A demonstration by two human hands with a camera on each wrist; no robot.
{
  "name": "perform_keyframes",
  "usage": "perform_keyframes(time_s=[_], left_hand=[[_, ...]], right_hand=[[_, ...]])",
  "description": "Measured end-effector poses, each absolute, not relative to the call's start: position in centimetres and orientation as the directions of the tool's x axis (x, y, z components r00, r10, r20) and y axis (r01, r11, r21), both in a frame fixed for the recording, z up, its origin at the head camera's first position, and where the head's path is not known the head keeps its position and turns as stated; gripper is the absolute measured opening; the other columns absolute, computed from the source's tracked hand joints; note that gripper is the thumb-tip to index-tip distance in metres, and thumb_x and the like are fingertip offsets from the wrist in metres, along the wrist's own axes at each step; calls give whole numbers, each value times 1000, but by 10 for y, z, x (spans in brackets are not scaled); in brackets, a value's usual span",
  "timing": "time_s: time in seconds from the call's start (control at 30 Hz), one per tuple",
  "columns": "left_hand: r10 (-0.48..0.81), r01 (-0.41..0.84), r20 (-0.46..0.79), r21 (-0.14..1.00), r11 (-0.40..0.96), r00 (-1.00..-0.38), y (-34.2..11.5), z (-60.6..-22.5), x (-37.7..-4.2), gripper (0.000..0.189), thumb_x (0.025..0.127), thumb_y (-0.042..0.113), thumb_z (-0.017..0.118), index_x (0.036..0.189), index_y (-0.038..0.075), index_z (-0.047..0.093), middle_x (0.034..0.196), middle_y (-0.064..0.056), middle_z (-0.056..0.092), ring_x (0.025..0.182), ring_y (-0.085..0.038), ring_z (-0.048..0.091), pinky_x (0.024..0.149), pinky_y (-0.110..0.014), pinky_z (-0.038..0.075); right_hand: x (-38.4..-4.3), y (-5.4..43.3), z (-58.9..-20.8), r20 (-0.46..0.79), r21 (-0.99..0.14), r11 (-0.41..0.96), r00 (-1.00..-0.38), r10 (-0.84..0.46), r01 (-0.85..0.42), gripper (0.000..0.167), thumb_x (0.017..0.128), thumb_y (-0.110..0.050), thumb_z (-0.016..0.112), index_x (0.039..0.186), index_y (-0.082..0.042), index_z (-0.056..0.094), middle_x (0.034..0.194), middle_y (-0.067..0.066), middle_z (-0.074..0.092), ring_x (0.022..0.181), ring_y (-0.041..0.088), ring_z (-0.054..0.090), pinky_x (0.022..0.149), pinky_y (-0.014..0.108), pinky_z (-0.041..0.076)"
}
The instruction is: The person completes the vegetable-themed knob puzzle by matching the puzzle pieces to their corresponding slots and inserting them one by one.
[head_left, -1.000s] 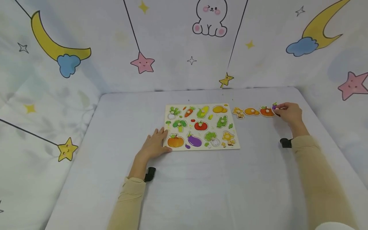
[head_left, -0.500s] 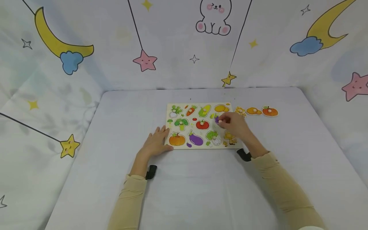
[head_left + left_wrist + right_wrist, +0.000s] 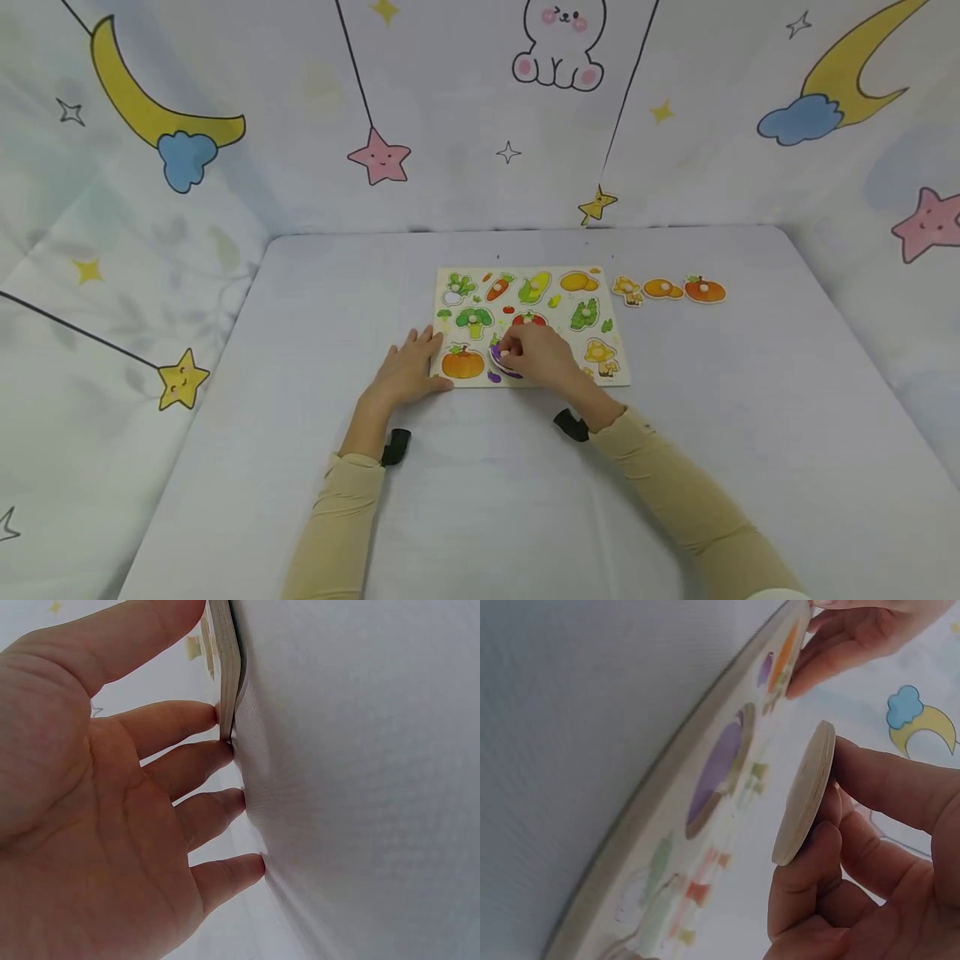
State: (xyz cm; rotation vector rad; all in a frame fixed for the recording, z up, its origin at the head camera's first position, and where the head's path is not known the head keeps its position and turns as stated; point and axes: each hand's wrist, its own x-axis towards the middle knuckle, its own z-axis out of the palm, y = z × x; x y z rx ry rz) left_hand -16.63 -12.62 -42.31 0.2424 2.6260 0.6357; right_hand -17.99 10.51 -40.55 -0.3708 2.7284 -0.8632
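A wooden vegetable puzzle board lies flat on the white table. My right hand pinches the eggplant puzzle piece over the board's lower middle. In the right wrist view, this wooden piece is raised and apart from the purple eggplant-shaped recess, with its plain back and edge visible. My left hand rests spread at the board's left edge. In the left wrist view, thumb and fingertips touch the board's edge, while the other fingertips are on the cloth.
Right of the board lie three loose pieces in a row: a mushroom, an orange-yellow potato shape and a pumpkin. Several knobbed pieces, such as the broccoli and corn, sit in the board. A patterned cloth wall stands behind.
My right hand has taken the eggplant piece from the right end of the loose row and carried it left over the board's eggplant recess. The left hand stays at the board's edge.
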Motion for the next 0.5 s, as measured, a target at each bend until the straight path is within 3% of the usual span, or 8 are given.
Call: perform_keyframes(time_s=[0.5], left_hand=[[261, 68, -356, 472, 879, -897, -125, -422, -166, 88, 86, 34, 74, 155, 8, 27, 164, -13, 14, 151, -38, 7, 120, -61, 6]], right_hand=[[-186, 105, -416, -244, -538, 832, -920, -307, -135, 6, 87, -16, 71, 85, -11, 69, 70, -1, 54, 65, 14, 49, 53, 24, 34]])
